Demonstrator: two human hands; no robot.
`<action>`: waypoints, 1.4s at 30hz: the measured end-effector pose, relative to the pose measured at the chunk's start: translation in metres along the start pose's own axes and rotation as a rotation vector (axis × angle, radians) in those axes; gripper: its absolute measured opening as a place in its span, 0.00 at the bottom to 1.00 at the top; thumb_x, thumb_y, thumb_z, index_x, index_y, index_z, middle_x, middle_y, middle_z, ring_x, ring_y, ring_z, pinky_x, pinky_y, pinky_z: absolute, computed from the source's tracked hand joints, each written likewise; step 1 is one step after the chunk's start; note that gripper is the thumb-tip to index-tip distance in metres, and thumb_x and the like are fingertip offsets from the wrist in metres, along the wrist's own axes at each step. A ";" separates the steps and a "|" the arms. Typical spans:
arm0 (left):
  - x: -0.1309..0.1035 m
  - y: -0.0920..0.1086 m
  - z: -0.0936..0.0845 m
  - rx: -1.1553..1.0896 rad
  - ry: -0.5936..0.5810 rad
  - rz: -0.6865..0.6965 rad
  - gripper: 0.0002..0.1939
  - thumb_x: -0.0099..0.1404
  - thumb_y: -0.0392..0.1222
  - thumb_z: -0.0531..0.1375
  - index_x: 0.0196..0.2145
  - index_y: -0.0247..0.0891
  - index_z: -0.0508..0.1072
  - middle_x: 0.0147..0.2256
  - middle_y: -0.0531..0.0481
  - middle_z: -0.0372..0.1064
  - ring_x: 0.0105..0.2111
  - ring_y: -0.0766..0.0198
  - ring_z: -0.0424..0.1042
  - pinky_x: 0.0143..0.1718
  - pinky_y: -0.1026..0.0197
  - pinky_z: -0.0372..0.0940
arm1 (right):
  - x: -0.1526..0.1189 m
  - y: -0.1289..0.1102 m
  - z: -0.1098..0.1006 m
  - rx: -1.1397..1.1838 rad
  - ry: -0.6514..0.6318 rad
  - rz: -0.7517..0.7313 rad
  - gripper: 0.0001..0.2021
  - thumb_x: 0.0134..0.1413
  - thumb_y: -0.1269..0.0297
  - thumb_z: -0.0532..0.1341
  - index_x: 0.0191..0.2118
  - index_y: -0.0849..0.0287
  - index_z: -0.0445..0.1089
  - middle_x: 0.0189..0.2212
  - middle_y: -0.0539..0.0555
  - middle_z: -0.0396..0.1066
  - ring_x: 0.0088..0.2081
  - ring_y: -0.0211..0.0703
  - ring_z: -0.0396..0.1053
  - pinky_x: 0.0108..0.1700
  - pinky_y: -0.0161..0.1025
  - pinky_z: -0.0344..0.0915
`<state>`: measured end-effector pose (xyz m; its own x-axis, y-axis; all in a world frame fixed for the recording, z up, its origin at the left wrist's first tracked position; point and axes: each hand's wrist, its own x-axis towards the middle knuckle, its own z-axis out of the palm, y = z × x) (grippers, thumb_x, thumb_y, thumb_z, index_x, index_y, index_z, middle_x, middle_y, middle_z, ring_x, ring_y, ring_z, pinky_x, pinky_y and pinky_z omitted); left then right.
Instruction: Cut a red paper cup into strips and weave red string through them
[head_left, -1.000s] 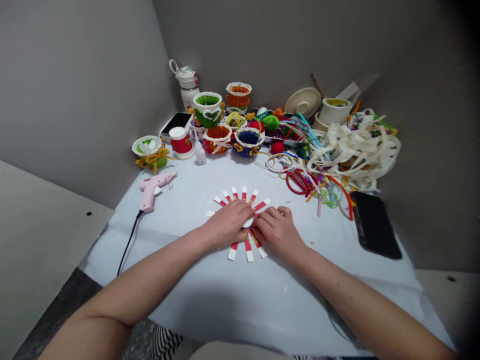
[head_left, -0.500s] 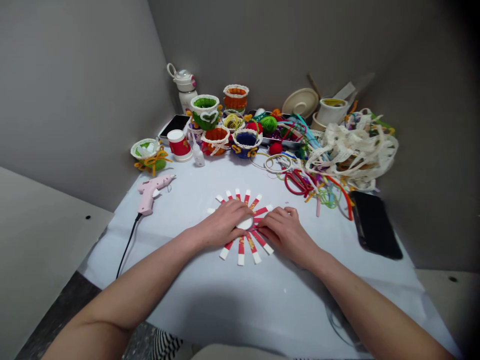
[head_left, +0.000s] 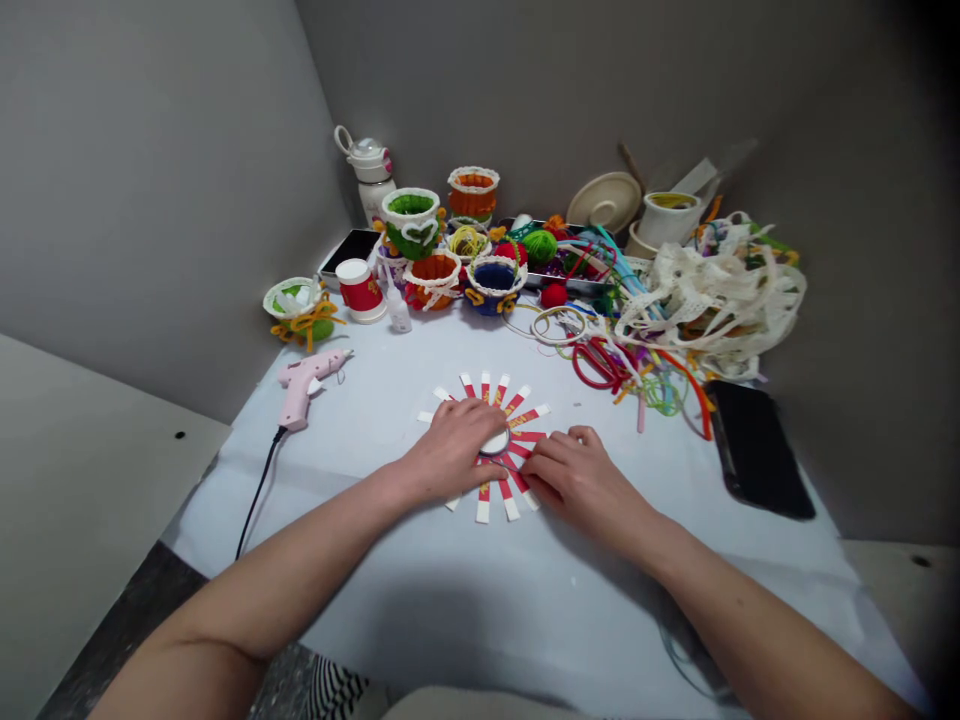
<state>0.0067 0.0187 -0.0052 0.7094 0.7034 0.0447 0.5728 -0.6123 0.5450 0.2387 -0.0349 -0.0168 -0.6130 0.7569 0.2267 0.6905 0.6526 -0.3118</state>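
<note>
A paper cup cut into red strips with white ends lies flat on the white tabletop, its strips fanned around a round white base. My left hand rests over the left side of the base, thumb and fingers pressing on it. On the right, my right hand is closed in a pinch on a thin grey cord, which runs around the base and among the strips. The cord's end is hidden beneath my right hand.
A pink glue gun lies at the left with its cable. Woven baskets, a red cup and a glue bottle stand behind. Red scissors, lace and a black phone are at the right.
The strips have turned slightly around the base. My left thumb has shifted right over the lower strips, and my right hand has moved slightly right and down.
</note>
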 end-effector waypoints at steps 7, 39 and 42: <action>0.001 -0.003 0.007 -0.002 0.002 -0.011 0.25 0.61 0.46 0.72 0.51 0.43 0.68 0.55 0.43 0.71 0.60 0.45 0.63 0.57 0.42 0.55 | -0.009 -0.011 -0.017 0.002 -0.082 -0.065 0.11 0.68 0.71 0.56 0.34 0.58 0.73 0.31 0.51 0.72 0.33 0.41 0.65 0.42 0.43 0.51; 0.004 -0.016 0.008 -0.137 0.022 0.203 0.21 0.61 0.39 0.71 0.49 0.41 0.69 0.52 0.42 0.72 0.55 0.50 0.69 0.57 0.46 0.65 | 0.022 0.016 0.005 -0.183 0.281 0.237 0.05 0.66 0.66 0.59 0.43 0.58 0.72 0.43 0.58 0.75 0.45 0.51 0.66 0.48 0.48 0.49; 0.001 -0.013 0.003 -0.117 0.021 0.222 0.19 0.64 0.35 0.65 0.51 0.40 0.69 0.55 0.41 0.70 0.57 0.52 0.68 0.60 0.48 0.64 | 0.019 0.009 0.001 -0.085 0.231 0.090 0.06 0.66 0.66 0.60 0.45 0.56 0.72 0.45 0.57 0.76 0.49 0.50 0.66 0.52 0.49 0.49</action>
<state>0.0009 0.0263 -0.0148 0.8030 0.5644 0.1912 0.3515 -0.7077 0.6129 0.2324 -0.0146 -0.0164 -0.4501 0.7936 0.4094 0.7743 0.5752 -0.2638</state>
